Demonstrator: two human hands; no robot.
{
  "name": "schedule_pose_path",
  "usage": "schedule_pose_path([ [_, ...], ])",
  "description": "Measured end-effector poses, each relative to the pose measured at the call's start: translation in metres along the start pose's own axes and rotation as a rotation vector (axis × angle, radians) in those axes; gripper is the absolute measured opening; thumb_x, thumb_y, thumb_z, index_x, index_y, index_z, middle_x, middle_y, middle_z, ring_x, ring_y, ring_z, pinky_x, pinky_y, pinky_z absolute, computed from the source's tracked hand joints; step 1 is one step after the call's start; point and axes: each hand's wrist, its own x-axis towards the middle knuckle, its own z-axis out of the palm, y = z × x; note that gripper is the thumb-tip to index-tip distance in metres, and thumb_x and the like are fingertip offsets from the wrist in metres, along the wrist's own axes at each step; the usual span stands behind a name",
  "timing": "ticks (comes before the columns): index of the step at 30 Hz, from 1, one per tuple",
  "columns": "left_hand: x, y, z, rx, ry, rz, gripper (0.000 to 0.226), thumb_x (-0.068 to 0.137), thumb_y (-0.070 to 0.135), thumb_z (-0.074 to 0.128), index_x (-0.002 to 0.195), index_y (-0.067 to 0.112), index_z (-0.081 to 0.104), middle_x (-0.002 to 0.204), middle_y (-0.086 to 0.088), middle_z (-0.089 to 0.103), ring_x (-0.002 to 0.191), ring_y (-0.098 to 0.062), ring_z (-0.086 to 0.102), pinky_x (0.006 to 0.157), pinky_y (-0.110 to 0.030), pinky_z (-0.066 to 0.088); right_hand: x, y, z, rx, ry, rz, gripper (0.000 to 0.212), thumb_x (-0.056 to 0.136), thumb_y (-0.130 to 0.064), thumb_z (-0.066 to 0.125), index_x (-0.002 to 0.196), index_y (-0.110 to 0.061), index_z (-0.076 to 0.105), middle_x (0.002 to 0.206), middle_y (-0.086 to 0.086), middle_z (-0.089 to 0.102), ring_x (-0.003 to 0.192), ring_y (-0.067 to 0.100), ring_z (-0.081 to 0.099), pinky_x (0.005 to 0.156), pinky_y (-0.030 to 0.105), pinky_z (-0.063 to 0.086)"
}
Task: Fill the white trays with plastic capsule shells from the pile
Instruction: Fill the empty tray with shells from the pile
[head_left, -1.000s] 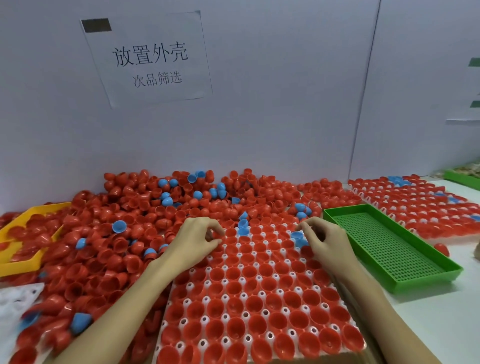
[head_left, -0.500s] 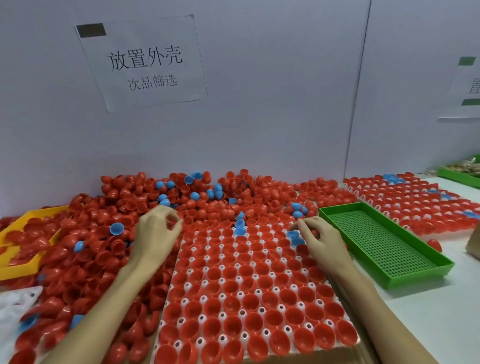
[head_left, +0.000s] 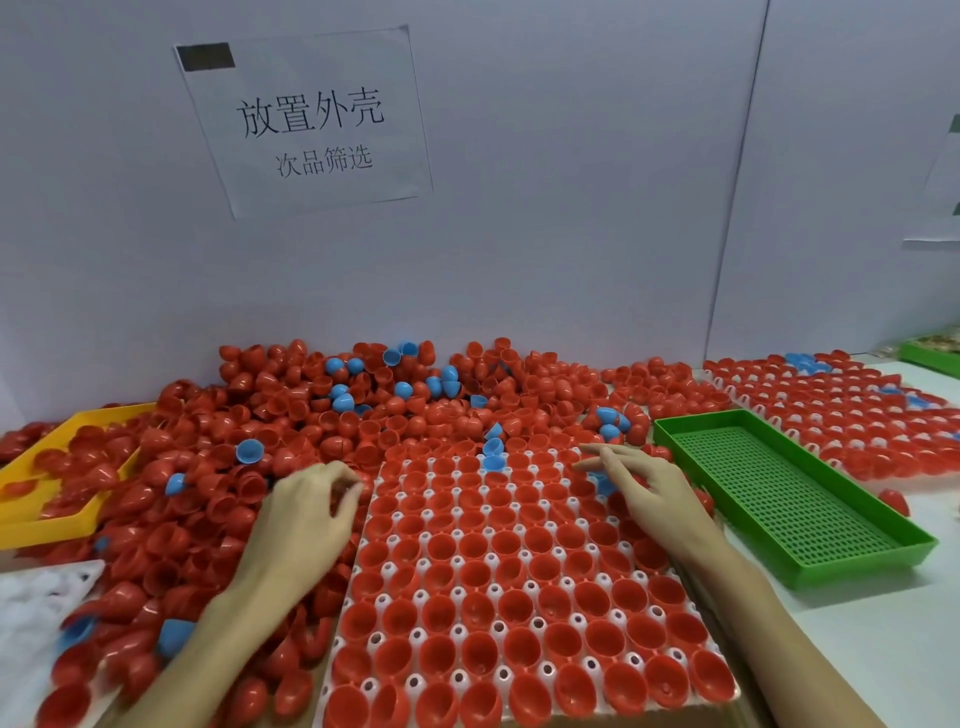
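**A:** In the middle of the head view a white tray (head_left: 524, 566) is seen, nearly every cup filled with a red shell, plus a few blue shells (head_left: 492, 454) at its far edge. The pile (head_left: 311, 415) is heaped behind it and to its left, mostly red with some blue mixed in.

**B:** And the hands?

**A:** The left hand (head_left: 306, 514) is held over the pile just beside the tray's left edge, fingers curled with the tips drawn together. It's blurred, so whether a shell is pinched can't be told. The right hand (head_left: 644, 488) is laid over the tray's far right corner, fingers loosely spread and pointed left; a bit of blue is glimpsed under it, but a grip can't be made out.

**B:** Anything else around?

**A:** A green tray (head_left: 789, 493) is set just right of the white one, and a second filled tray (head_left: 841, 415) is seen beyond that. A yellow tray (head_left: 47, 514) is half buried by the pile at left, and a sign (head_left: 311, 124) is stuck on the wall behind.
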Motion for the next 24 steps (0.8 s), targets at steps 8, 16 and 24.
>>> schedule_pose_path([
  [8, -0.001, 0.004, 0.017, 0.064, -0.243, -0.199, 0.048, 0.106, 0.028, 0.051, 0.061, 0.013, 0.055, 0.054, 0.003, 0.055, 0.062, -0.017, 0.056, 0.055, -0.033, 0.039, -0.003, -0.003, 0.000, 0.029, -0.067, 0.073, 0.052, 0.109, -0.054, 0.034, 0.113, -0.033, 0.082, 0.122, -0.024, 0.073, 0.118, -0.019, 0.057, 0.102, 0.012, 0.038],
  [16, -0.011, 0.011, 0.017, 0.156, -0.193, -0.187, 0.044, 0.111, 0.034, 0.035, 0.075, 0.019, 0.056, 0.085, -0.002, 0.068, 0.097, -0.025, 0.057, 0.087, -0.037, 0.047, 0.006, -0.030, -0.006, 0.117, -0.125, 0.028, 0.048, 0.109, -0.052, 0.034, 0.128, -0.035, 0.075, 0.145, -0.021, 0.062, 0.135, -0.014, 0.049, 0.105, 0.011, 0.034],
  [24, -0.013, 0.006, 0.020, 0.074, -0.167, -0.173, 0.043, 0.111, 0.029, 0.033, 0.072, 0.022, 0.049, 0.085, 0.002, 0.068, 0.093, -0.023, 0.056, 0.089, -0.037, 0.046, 0.054, -0.086, 0.039, -0.458, -0.597, 0.006, 0.072, 0.105, -0.072, 0.024, 0.165, -0.033, 0.031, 0.174, -0.012, 0.020, 0.160, 0.011, 0.019, 0.130, 0.041, 0.014],
])
